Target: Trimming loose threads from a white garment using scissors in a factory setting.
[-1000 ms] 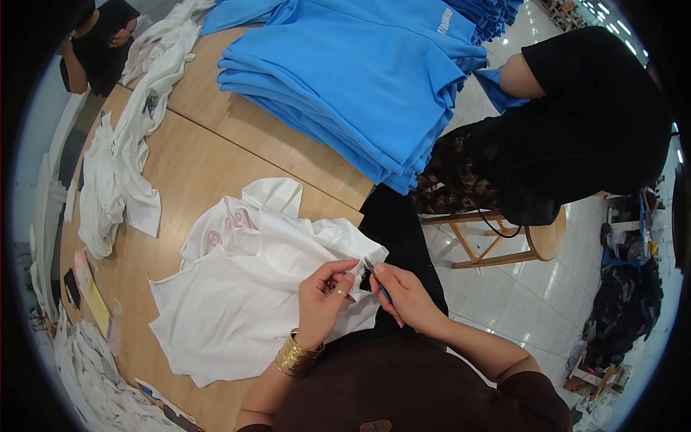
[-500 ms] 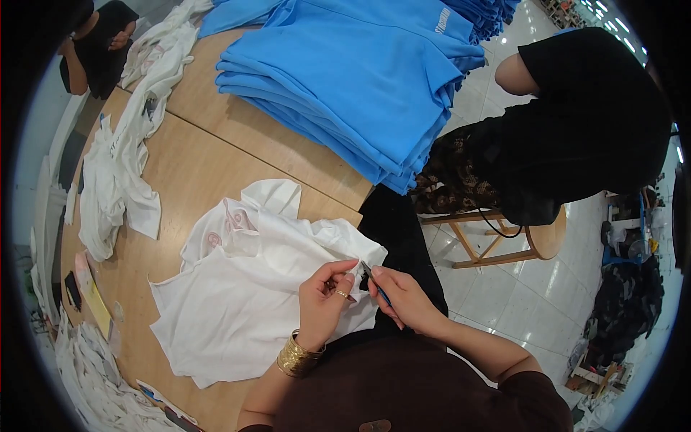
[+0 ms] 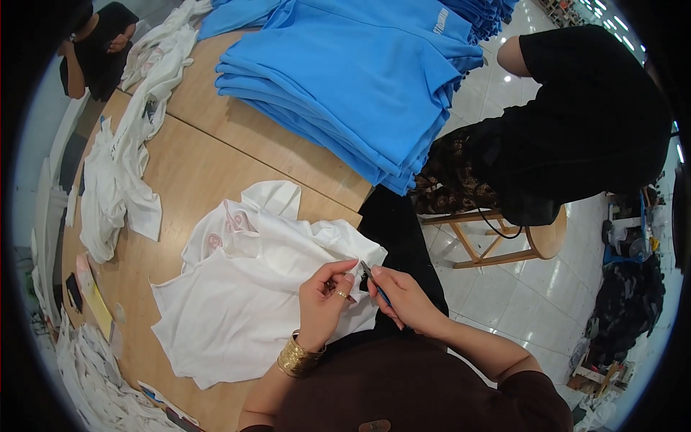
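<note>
A white garment [image 3: 237, 309] with a reddish print lies crumpled over the table's near edge. My left hand [image 3: 327, 294], with a gold ring and a wide gold cuff on the wrist, pinches the garment's right edge between thumb and fingers. My right hand [image 3: 407, 299] is closed around small blue-handled thread snips [image 3: 381, 292]. Their dark metal tip points up and left and meets the cloth edge beside my left fingertips. Whether the blades are apart is too small to tell.
Folded blue garments [image 3: 338, 79] are stacked at the far side of the wooden table [image 3: 194, 158]. More white cloth [image 3: 122, 187] lies at the left, with a heap [image 3: 101, 381] below. A person in black [image 3: 590, 122] sits on a wooden stool [image 3: 545, 234] at right; another person [image 3: 104, 47] stands far left.
My hands, the snips and the white garment hold almost the same place. The person on the right has shifted slightly.
</note>
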`<state>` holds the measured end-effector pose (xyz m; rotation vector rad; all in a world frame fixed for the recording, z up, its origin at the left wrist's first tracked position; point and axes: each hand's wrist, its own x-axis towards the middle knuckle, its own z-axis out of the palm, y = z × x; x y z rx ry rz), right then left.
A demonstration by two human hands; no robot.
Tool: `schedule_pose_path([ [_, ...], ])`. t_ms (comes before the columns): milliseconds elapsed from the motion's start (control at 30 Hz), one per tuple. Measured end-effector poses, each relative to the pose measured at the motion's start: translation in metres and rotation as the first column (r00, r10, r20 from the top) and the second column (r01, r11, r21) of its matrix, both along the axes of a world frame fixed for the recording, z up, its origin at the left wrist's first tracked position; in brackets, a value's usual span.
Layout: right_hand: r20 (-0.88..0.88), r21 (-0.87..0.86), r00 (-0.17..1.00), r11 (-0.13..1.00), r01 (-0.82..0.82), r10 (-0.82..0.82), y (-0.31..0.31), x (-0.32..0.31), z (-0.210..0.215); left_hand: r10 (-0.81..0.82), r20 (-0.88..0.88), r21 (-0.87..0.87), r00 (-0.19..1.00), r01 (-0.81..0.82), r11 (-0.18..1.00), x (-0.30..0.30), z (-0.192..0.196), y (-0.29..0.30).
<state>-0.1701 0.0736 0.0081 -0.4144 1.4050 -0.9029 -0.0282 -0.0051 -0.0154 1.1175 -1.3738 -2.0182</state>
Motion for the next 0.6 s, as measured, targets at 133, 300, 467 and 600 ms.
schedule_pose_path([
  [133, 0.014, 0.004, 1.000, 1.000, 0.006, -0.007, 0.000, 0.000, -0.001, -0.002, 0.004, 0.000, 1.000, 0.002, 1.000, 0.000, 0.000, 0.000],
  [300, 0.054, -0.008, 0.998, 1.000, 0.027, -0.027, -0.001, 0.001, -0.006, -0.003, 0.007, 0.005, 1.000, 0.003, 1.000, 0.000, 0.000, 0.002],
  [467, 0.044, -0.025, 0.998, 0.998, 0.055, -0.053, -0.002, 0.007, -0.010, 0.003, -0.002, -0.001, 1.000, -0.003, 1.000, 0.000, -0.002, 0.002],
  [600, -0.005, -0.050, 0.996, 0.994, 0.093, -0.093, -0.003, 0.009, -0.015, 0.006, -0.009, 0.005, 1.000, -0.006, 1.000, 0.001, -0.004, 0.002],
])
